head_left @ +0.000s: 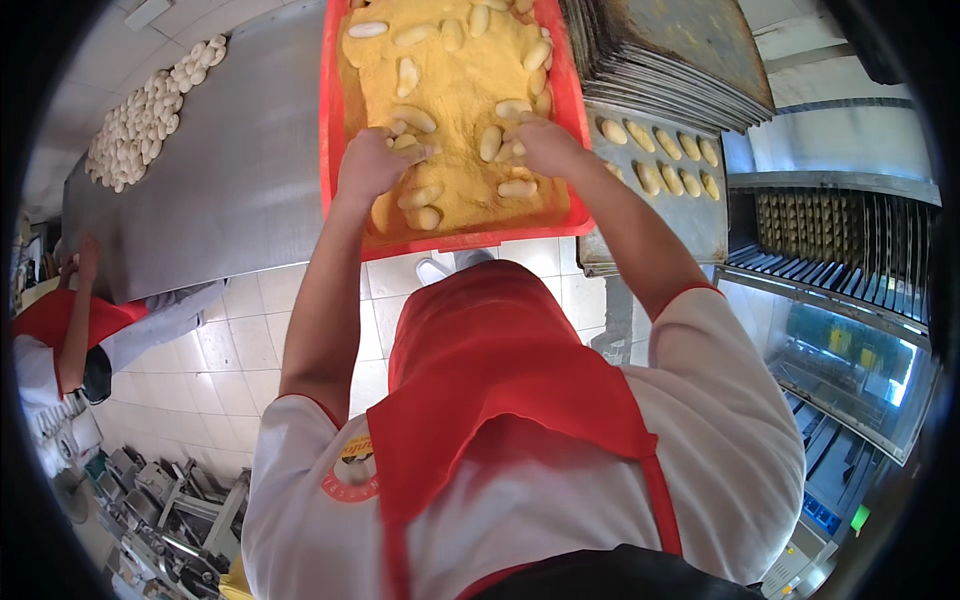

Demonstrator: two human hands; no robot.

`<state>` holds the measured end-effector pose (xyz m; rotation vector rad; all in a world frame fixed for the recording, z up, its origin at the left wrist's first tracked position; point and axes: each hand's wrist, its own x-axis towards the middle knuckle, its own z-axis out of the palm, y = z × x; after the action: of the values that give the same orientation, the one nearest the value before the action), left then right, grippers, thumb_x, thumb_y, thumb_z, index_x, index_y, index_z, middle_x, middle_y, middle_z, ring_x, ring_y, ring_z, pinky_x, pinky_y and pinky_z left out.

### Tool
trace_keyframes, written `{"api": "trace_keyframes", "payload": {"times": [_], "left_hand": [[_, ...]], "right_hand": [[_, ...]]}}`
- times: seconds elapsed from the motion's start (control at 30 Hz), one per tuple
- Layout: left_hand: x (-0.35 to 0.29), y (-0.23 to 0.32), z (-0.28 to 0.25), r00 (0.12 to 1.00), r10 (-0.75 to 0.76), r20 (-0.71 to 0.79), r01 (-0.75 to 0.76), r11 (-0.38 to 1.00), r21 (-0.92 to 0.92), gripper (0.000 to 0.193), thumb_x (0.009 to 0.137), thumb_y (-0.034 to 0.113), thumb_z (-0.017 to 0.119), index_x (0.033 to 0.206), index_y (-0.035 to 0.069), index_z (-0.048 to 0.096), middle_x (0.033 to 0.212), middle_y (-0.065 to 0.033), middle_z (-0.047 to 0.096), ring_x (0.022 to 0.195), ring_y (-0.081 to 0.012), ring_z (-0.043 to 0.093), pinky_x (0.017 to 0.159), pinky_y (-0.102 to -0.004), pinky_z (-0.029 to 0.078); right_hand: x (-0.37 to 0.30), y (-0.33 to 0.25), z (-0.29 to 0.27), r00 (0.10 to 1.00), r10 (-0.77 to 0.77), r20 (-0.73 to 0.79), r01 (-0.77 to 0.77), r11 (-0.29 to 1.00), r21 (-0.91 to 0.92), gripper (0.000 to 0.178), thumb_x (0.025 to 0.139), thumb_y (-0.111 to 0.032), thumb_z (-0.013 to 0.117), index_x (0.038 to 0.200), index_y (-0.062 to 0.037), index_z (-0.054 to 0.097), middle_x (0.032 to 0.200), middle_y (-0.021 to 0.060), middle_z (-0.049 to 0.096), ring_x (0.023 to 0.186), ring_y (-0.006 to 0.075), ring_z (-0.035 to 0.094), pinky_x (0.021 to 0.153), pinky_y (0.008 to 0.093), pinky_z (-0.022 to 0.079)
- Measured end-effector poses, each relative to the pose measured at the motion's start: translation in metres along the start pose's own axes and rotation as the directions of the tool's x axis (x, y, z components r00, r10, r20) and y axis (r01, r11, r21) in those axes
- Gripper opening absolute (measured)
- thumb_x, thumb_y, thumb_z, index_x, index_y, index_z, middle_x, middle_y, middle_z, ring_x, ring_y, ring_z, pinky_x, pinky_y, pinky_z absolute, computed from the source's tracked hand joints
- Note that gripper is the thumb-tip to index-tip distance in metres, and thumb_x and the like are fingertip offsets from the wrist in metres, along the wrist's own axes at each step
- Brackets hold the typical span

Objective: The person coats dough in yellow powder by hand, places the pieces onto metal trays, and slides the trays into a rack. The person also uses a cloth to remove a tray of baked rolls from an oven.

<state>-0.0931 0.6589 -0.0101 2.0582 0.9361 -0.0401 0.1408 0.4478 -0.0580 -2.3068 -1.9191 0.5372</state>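
Observation:
A red tub [582, 120] holds a bed of yellow meal [450, 85] with several pale, oval dough pieces lying on and partly in it. At the tub's left side my left hand [374, 163] is closed, its fingers curled round a dough piece [405, 141] that they partly cover. Opposite it, my right hand [548, 148] has its fingers bent round another dough piece, mostly hidden beneath them. A loose dough piece [491, 143] lies between the hands, close to the right fingers. Nearer to me rest more, among them a coated dough piece [517, 188].
Right of the tub, a baking tray [650, 222] bears rows of yellow-coated dough pieces, with stacked trays [690, 60] behind. A rack [830, 240] stands farther right. On the left steel table [240, 150] sits a dough-ball heap [150, 125]; a co-worker [75, 315] stands at its near end.

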Motion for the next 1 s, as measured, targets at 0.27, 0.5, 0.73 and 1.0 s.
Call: {"api": "trace_keyframes", "payload": {"times": [0.27, 0.5, 0.73, 1.0], "left_hand": [[-0.055, -0.013, 0.021, 0.965, 0.247, 0.09, -0.262, 0.914, 0.311, 0.059, 0.078, 0.032, 0.085, 0.125, 0.002, 0.067, 0.107, -0.0196, 0.074, 0.097, -0.0318, 0.073, 0.081, -0.0428, 0.055], [-0.085, -0.044, 0.04, 0.974, 0.117, -0.192, -0.208, 0.792, -0.574, 0.032, 0.094, 0.022, 0.074, 0.117, 0.003, 0.064, 0.099, -0.0114, 0.072, 0.09, -0.0204, 0.071, 0.072, -0.0327, 0.055], [-0.149, 0.117, 0.148, 0.994, 0.091, 0.058, -0.024, 0.711, -0.703, 0.029, 0.094, 0.015, 0.075, 0.118, 0.002, 0.064, 0.091, -0.0042, 0.068, 0.071, -0.0112, 0.061, 0.06, -0.0269, 0.049], [-0.107, 0.166, 0.364, 0.975, 0.15, -0.165, -0.135, 0.986, 0.101, 0.045, 0.08, 0.034, 0.086, 0.107, 0.0, 0.073, 0.095, -0.0222, 0.075, 0.087, -0.0369, 0.074, 0.077, -0.0431, 0.057]], "right_hand": [[-0.047, -0.029, 0.012, 0.938, 0.332, 0.094, -0.345, 0.896, 0.281, 0.033, 0.086, -0.024, 0.074, 0.113, -0.006, 0.07, 0.114, 0.0226, 0.069, 0.108, 0.04, 0.067, 0.092, 0.0491, 0.055], [-0.071, -0.046, -0.001, 0.926, 0.34, -0.163, -0.293, 0.922, 0.254, 0.03, 0.084, -0.025, 0.079, 0.104, -0.003, 0.07, 0.105, 0.0213, 0.072, 0.1, 0.0356, 0.071, 0.085, 0.0445, 0.055], [-0.22, 0.05, -0.059, 0.853, 0.521, 0.01, -0.184, 0.284, 0.941, 0.063, 0.08, -0.029, 0.089, 0.13, 0.0002, 0.066, 0.105, 0.0057, 0.07, 0.086, 0.0139, 0.065, 0.069, 0.0286, 0.051], [-0.305, 0.166, 0.024, 0.921, 0.373, 0.108, -0.349, 0.673, 0.652, 0.058, 0.08, -0.035, 0.085, 0.127, -0.0038, 0.069, 0.118, 0.0185, 0.07, 0.108, 0.0322, 0.068, 0.093, 0.0395, 0.053]]}}
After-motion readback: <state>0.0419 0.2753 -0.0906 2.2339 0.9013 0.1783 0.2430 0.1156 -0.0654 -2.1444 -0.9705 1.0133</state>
